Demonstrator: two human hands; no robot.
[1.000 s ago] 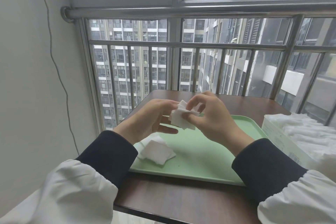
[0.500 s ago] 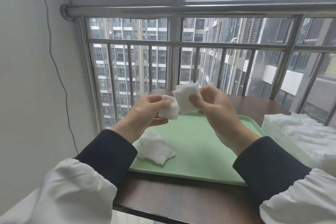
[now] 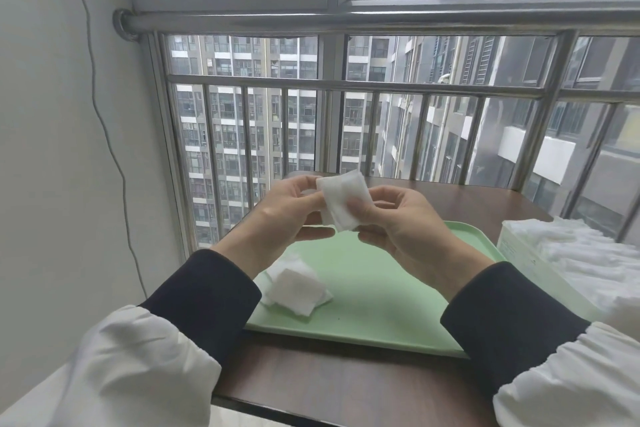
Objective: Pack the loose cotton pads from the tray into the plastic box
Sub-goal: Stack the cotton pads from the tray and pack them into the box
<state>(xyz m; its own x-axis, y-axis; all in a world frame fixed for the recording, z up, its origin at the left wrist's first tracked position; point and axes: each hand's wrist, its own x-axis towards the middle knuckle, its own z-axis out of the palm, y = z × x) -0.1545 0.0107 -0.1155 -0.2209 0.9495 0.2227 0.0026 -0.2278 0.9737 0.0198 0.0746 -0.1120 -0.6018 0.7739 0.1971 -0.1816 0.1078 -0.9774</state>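
Above the pale green tray point(image 3: 374, 308) both hands hold white square cotton pads point(image 3: 341, 199) together in the air. My left hand point(image 3: 287, 215) pinches the pads' left edge, and my right hand point(image 3: 398, 222) grips their right side with thumb on the front. A small heap of loose cotton pads point(image 3: 294, 284) lies on the tray's near-left part, below my left wrist. The plastic box point(image 3: 530, 260), filled with white pads, stands at the right edge of the tray, partly cut off by the frame.
The tray rests on a dark brown table point(image 3: 329, 388) against a window with a steel railing point(image 3: 346, 87). A white wall with a thin cable point(image 3: 104, 121) is on the left.
The two pads held apart half a second ago are now brought together into one stack between both hands. The hands sit slightly higher than a second ago.
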